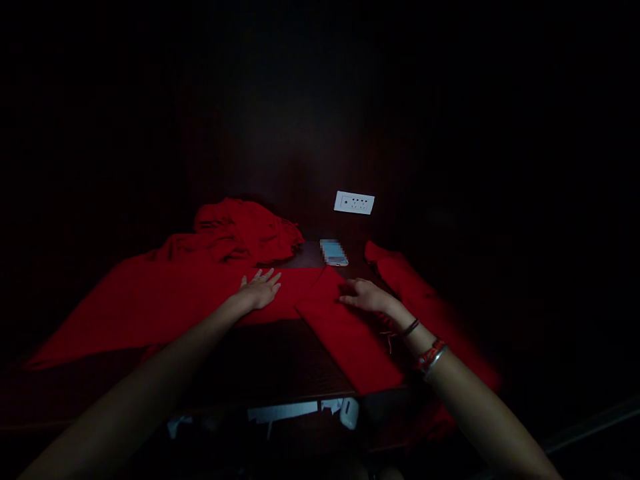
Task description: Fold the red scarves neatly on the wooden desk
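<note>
A long red cloth (pixel 165 300) is spread over the dark table, and near its right part it folds over at an angle, with one end running toward the front edge. My left hand (pixel 261 291) lies on the cloth with its fingers spread. On the folded part rests my right hand (pixel 367 295), fingers loosely extended and slightly bent; nothing shows in its grasp. A bunched red fringed cloth (pixel 245 230) is heaped behind my left hand. To the right of my right hand, another stretch of red cloth (pixel 425 293) drapes toward the front.
A phone (pixel 333 253) lies at the back of the table, its screen blurred out. Above it a white socket plate (pixel 354 203) is fixed to the dark wall. Below the table's front edge (pixel 280 395) are pale papers (pixel 285 411) and a small white object (pixel 349 413).
</note>
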Motion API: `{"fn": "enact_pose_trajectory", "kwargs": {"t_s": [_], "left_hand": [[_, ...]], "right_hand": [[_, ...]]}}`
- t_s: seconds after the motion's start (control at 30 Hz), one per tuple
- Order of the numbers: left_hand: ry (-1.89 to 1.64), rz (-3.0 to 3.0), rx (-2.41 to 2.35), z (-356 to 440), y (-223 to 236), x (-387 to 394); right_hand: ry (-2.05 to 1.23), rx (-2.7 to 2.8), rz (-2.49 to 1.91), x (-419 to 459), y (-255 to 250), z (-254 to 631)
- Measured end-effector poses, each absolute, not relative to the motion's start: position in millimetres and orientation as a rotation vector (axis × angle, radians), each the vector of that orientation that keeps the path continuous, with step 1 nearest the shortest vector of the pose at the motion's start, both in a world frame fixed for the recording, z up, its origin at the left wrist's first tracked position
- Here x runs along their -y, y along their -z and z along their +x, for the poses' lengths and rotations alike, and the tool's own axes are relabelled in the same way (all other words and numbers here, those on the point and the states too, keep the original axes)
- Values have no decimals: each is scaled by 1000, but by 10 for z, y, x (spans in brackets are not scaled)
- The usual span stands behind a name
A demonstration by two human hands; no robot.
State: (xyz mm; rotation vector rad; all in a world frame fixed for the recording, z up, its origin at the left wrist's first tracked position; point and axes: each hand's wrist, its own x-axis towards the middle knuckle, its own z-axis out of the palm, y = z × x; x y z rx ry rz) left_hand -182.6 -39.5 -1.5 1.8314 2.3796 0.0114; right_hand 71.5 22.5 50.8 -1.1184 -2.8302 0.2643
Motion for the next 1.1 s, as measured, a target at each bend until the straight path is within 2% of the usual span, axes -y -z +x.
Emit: {"fn": "enact_pose_trajectory", "kwargs": {"t_s": [0.1, 0.23, 0.33, 0.43, 0.47, 0.53, 0.67, 0.73, 0.9, 1.1], "left_hand": [[-31, 1839, -2388, -1820, 37, 386], [-21, 1824, -2398, -1803, 40, 381], [-12, 1849, -2398, -1819, 19, 381], [-12, 1936, -2396, -1869, -34, 395], [-19, 1965, -2403, -1885, -59, 403], [-42, 2010, -2441, -1902, -106, 421], [0, 1954, -2488, -1856, -128, 440], [53, 1868, -2440, -1817, -92, 435], [45, 1801, -2381, -1797, 14, 412], [-91, 1965, -2284, -1811, 56, 368]], "right_hand": [[-306, 2957, -1126, -269, -440, 698], [-455, 2889, -1112, -151, -585, 656], [-876, 2719, -910, 110, -761, 588], [-1430, 2876, -508, 360, -849, 501], [-1514, 2912, -453, 383, -851, 479], [-1368, 2893, -564, 297, -812, 456], [-462, 2708, -954, -196, -583, 480], [-266, 2664, -1057, -406, -421, 481], [-266, 2506, -1378, -606, -145, 427], [-351, 2335, -1483, -841, -328, 588]]}}
